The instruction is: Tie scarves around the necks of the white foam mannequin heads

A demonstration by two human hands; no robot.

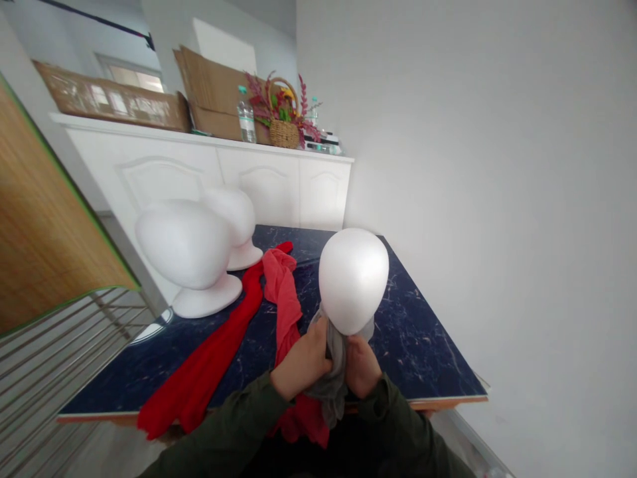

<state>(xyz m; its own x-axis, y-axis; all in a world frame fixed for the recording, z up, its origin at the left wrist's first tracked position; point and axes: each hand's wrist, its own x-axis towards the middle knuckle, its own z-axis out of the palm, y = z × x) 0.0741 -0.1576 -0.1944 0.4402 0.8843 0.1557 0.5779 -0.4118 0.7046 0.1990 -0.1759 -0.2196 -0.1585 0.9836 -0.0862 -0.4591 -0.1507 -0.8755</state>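
A grey scarf [334,372] is gripped by both hands at the near edge of the dark marbled counter [428,345]: the left hand [302,362] is clenched on its left side and the right hand [362,365] on its right, just under the white foam mannequin head [353,279], whose base is hidden by the cloth. The head looks light and stands near the counter's edge, so it could be tipped or dragged off if the scarf is pulled too hard or unevenly. The red scarf [209,362] and the pink-red scarf [286,305] lie just beside the hands and hang over the edge; they could be caught by a sleeve and swept to the floor. Two further foam heads [192,249] are set well apart at the left and seem out of danger.
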